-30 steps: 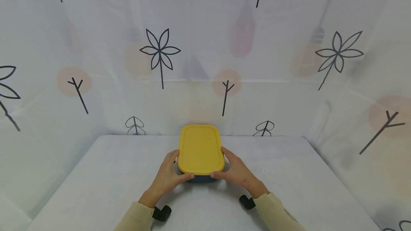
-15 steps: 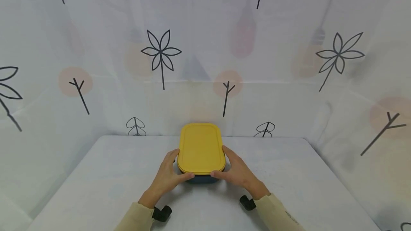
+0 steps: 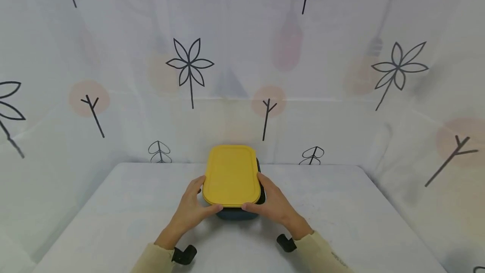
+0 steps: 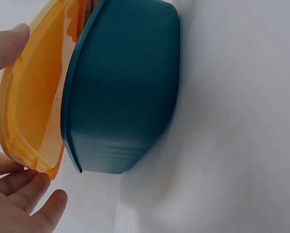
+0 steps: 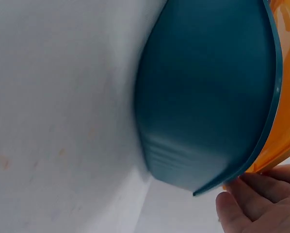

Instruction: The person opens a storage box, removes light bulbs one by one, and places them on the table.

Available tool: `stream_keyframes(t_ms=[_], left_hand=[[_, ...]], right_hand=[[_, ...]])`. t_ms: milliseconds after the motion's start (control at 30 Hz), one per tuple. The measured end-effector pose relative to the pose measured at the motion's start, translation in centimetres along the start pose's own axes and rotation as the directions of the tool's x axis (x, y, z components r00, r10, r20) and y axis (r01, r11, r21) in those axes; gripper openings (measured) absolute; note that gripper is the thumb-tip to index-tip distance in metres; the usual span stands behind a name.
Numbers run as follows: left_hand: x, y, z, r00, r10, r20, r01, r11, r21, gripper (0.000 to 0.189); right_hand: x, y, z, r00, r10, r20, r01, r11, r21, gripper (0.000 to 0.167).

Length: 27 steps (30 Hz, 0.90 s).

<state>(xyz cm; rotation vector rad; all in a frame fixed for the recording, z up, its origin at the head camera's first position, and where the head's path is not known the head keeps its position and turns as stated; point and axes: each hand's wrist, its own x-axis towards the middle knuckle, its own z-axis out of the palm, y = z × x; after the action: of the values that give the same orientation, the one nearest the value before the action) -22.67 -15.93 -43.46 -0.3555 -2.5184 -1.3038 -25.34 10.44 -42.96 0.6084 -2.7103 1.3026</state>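
Note:
A yellow lid [image 3: 232, 176] is held above a dark teal food container [image 3: 238, 214], shifted to the left of it. My left hand [image 3: 190, 205] grips the lid's left side, its thumb at the near edge. On the other side my right hand [image 3: 276, 205] holds the lid's right edge, its thumb also at the near rim. In the left wrist view a gap shows between the lid [image 4: 36, 92] and the container [image 4: 123, 87]. The right wrist view has the container [image 5: 208, 92] standing on the table, fingers at the lid's edge. What lies inside is mostly hidden.
The white table [image 3: 113, 214] spreads around the container. Behind it hangs a pale cloth [image 3: 227, 54] printed with plant drawings, meeting the table's far edge. A small black device [image 3: 185, 255] sits at the left wrist, another black device [image 3: 286, 243] at the right.
The lid has come off the container and moved left with both hands. The container's right rim and more of its front now show. A moment ago the lid lay over it.

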Motion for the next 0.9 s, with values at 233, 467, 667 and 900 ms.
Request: stream_keyframes(t_ms=[233, 467, 667, 900], left_hand=[[-0.4, -0.7, -1.3, 1.000, -0.009, 0.003, 0.009, 1.000, -0.017, 0.099], [-0.9, -1.3, -3.2, 1.000, -0.006, -0.013, 0.006, 1.000, -0.015, 0.098], [-1.4, -2.2, -4.8, 1.000, -0.004, -0.011, 0.004, 1.000, 0.004, 0.096], [-1.9, -3.3, -6.9, 1.000, 0.014, -0.009, -0.014, 1.000, 0.003, 0.092]], right_hand=[[0.6, -0.9, 1.0, 0.996, -0.084, -0.010, 0.085, 0.995, 0.058, 0.106], [1.2, -2.2, 2.3, 0.989, -0.148, -0.012, 0.148, 0.986, 0.071, 0.102], [1.8, -3.4, 3.5, 0.989, -0.145, 0.016, 0.143, 0.986, 0.089, 0.096], [2.7, -4.5, 5.3, 0.979, -0.201, 0.025, 0.197, 0.973, 0.118, 0.090]])
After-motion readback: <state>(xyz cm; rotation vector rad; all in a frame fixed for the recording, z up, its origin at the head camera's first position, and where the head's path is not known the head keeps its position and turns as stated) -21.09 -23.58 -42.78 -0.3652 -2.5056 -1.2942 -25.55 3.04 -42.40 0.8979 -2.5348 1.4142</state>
